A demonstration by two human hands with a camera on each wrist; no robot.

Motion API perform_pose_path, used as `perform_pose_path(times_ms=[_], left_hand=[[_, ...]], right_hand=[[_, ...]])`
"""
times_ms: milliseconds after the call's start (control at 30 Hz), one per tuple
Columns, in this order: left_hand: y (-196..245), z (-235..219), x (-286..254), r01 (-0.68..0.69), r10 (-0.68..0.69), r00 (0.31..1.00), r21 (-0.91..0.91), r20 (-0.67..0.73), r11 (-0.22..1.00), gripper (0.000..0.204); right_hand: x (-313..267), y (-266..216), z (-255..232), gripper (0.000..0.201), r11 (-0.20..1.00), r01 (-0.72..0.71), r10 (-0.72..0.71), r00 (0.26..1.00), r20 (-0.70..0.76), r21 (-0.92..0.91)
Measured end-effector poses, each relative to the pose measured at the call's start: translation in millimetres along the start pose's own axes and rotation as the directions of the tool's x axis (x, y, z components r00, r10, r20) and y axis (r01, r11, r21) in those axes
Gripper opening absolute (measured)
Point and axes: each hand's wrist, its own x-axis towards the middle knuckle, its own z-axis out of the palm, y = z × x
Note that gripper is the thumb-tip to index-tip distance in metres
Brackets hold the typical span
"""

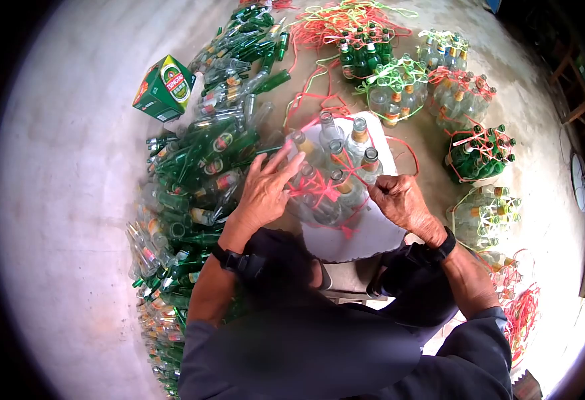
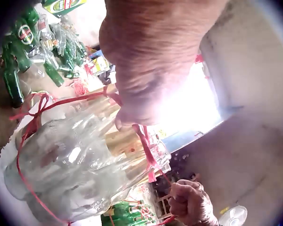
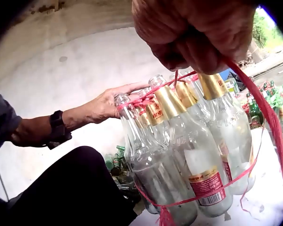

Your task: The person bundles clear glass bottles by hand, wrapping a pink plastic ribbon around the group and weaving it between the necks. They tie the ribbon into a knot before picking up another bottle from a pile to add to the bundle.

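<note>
A bundle of clear glass bottles (image 3: 188, 146), several with gold neck foil, stands upright on a white board (image 1: 352, 243) in front of the person. Red plastic twine (image 3: 262, 103) loops round the bottles low on their bodies and criss-crosses between the necks. The left hand (image 1: 266, 190) rests against the necks on the left side, its fingers extended across them. On the other side the right hand (image 1: 402, 200) grips the twine in curled fingers, just beside the necks. From this fist one strand runs back to the bundle, and a thicker length hangs down in the right wrist view.
Loose green and clear bottles (image 1: 219, 147) lie heaped along the left. Tied bundles, among them one of green bottles (image 1: 482, 153), stand on the right. Tangled red and green twine (image 1: 346, 20) lies at the back. A green beer carton (image 1: 166, 88) is beyond the heap.
</note>
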Motion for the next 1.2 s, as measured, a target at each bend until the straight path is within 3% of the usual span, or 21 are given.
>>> perform_pose_path(times_ms=[33, 100, 200, 267, 333, 467, 533, 600, 700, 767, 867, 1000, 1133, 1200], left_hand=[[0, -1, 1, -0.014, 0.013, 1.0, 0.03, 0.017, 0.999, 0.079], [-2, 0, -2, -0.021, 0.021, 1.0, 0.044, 0.009, 0.999, 0.08], [-3, 7, -9, -0.012, 0.013, 0.999, 0.034, -0.043, 0.999, 0.081], [-2, 11, -11, 0.002, -0.001, 0.996, 0.01, -0.091, 1.0, 0.081], [1, 12, -11, 0.084, -0.089, 0.995, -0.101, -0.052, 0.991, 0.08], [17, -1, -6, 0.058, -0.059, 0.998, 0.045, 0.017, 0.997, 0.076], [35, -5, -3, 0.076, -0.092, 0.99, -0.153, -0.102, 0.985, 0.074], [53, -3, 5, -0.018, -0.003, 0.981, -0.104, -0.196, 0.994, 0.063], [72, 11, 32, -0.067, 0.073, 0.988, 0.046, -0.137, 0.997, 0.06], [66, 35, 41, -0.103, 0.121, 0.985, 0.149, -0.12, 0.984, 0.055], [57, 50, 46, -0.1, 0.105, 0.989, 0.053, -0.103, 0.994, 0.053], [58, 49, 46, -0.097, 0.106, 0.991, 0.101, -0.084, 0.99, 0.053], [60, 50, 48, -0.056, 0.065, 0.993, 0.085, -0.095, 0.995, 0.055], [60, 51, 48, -0.054, 0.062, 0.994, 0.084, -0.095, 0.995, 0.055]], right_hand=[[-1, 1, 2, 0.034, 1.0, 0.002, -0.002, 1.0, -0.002, -0.001], [-4, 3, 9, 0.033, 0.987, -0.144, 0.145, 0.989, -0.017, 0.072], [-5, 0, 6, 0.032, 0.986, -0.153, 0.151, 0.988, 0.033, 0.066], [-4, -1, 4, 0.032, 0.994, -0.097, 0.096, 0.995, 0.034, 0.05], [-3, -3, 3, 0.031, 0.999, -0.04, 0.039, 0.999, 0.033, 0.037], [-2, -10, 1, 0.029, 1.0, 0.001, -0.002, 0.996, 0.088, 0.004], [-2, -7, 5, 0.028, 1.0, 0.009, -0.009, 0.995, 0.096, -0.004], [-3, -2, 12, 0.025, 0.997, -0.059, 0.053, 0.991, 0.119, 0.042], [-1, -12, 10, 0.023, 0.979, -0.151, 0.139, 0.985, 0.098, 0.134], [-2, -12, 10, 0.023, 0.982, -0.135, 0.121, 0.987, 0.103, 0.135], [-5, 3, 15, 0.023, 0.991, -0.077, 0.068, 0.994, 0.082, 0.106], [-9, 4, 18, 0.022, 0.997, -0.003, 0.002, 1.0, 0.01, 0.079], [-13, -2, 14, 0.022, 0.989, -0.104, 0.102, 0.995, 0.021, 0.104], [-15, 8, 19, 0.021, 0.999, 0.007, -0.007, 1.0, -0.005, 0.035]])
